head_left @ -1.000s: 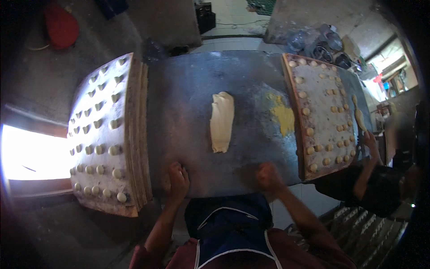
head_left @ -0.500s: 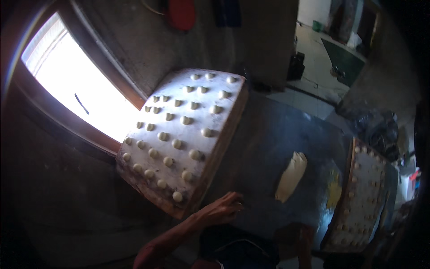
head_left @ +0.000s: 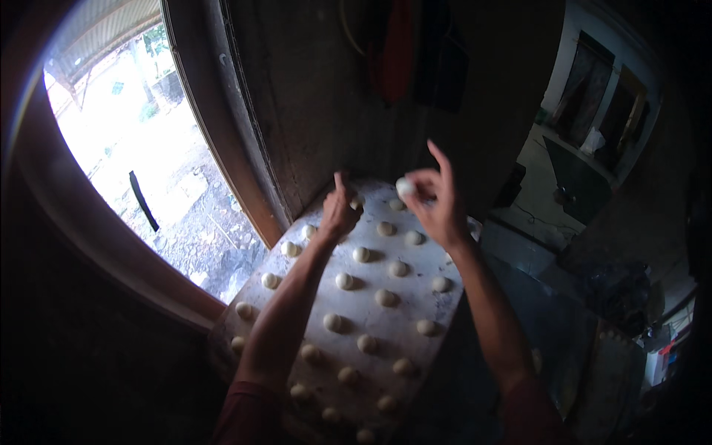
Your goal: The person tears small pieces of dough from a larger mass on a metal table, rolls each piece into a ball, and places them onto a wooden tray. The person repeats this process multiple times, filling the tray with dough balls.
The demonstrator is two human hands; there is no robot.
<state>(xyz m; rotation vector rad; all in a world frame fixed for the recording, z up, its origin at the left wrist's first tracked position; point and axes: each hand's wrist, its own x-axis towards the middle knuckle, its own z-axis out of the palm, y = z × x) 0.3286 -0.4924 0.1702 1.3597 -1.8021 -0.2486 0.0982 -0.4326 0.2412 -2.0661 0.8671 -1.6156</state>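
A small white dough ball (head_left: pixel 406 186) sits pinched at the fingertips of the right hand (head_left: pixel 437 208), raised above the far edge of a floured board (head_left: pixel 386 326). The thumb and first fingers close on the ball while one finger sticks straight up — the rest of the hand curls loosely behind it. The ball looks smooth, round and pale, like the others below.

The left hand (head_left: pixel 338 213) is bunched into a loose fist with the thumb pointing up, resting over the board's far left corner, just beside another ball (head_left: pixel 357 202); whether it actually grips anything cannot be told, since its palm side is hidden.

The board is flat, roughly rectangular and dusted white — it carries rows of dough balls (head_left: pixel 371 297) spaced evenly apart, each casting a small shadow. Both bare forearms reach over it from the near edge, with dark red sleeves at the bottom.

Left of the board, a bright window (head_left: pixel 126 148) with a heavy dark frame opens onto sunlit ground. Behind the hands stands a rough, sooty wall (head_left: pixel 326 104).
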